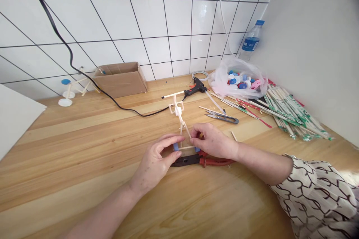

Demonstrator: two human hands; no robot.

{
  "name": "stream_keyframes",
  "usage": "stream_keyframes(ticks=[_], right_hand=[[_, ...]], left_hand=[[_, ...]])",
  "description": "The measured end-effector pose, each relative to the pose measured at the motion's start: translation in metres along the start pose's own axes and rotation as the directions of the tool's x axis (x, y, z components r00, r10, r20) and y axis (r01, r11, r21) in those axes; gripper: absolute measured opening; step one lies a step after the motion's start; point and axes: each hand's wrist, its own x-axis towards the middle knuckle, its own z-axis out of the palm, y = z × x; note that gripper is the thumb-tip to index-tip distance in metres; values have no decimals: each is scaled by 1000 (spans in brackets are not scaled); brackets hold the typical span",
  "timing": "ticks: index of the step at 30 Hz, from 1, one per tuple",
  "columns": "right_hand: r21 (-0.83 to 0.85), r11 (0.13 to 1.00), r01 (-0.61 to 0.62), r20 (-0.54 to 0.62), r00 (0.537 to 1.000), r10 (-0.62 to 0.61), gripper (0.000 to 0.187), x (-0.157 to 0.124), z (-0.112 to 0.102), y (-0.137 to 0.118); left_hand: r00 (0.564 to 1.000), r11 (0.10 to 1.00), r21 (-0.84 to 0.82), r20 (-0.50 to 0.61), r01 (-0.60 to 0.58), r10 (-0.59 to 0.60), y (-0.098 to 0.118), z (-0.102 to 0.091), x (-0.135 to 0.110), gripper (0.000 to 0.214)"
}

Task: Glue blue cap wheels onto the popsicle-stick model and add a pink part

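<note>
Two hands are holding a little stick model (179, 119) in the middle of the frame (it is standing over red pliers (202, 161)). The left hand (153, 160) is holding wide around a blue cap (175, 146), and the right hand (213, 142) is pinching a stick (186, 129).

My logged inventory: light wood-grain desk (70, 157) bearing black glue gun (196, 86), red-handled pliers (215, 162), brown cardboard box (120, 82), paper-sleeved wooden chopsticks (291, 114).
</note>
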Motion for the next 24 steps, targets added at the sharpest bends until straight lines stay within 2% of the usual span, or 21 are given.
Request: stream_keyframes(ticks=[6, 13, 24], right_hand=[[-6, 1000, -10, 0, 1000, 10, 15, -2, 0, -1], [6, 1000, -25, -1, 1000, 25, 14, -1, 1, -1], [1, 1000, -10, -9, 1000, 10, 14, -3, 1, -1]], left_hand=[[1000, 1000, -18, 13, -21, 21, 0, -1, 0, 30], [999, 997, -65, 41, 37, -35, -1, 0, 1, 27], [999, 995, -102, 31, 9, -6, -3, -1, 0, 28]])
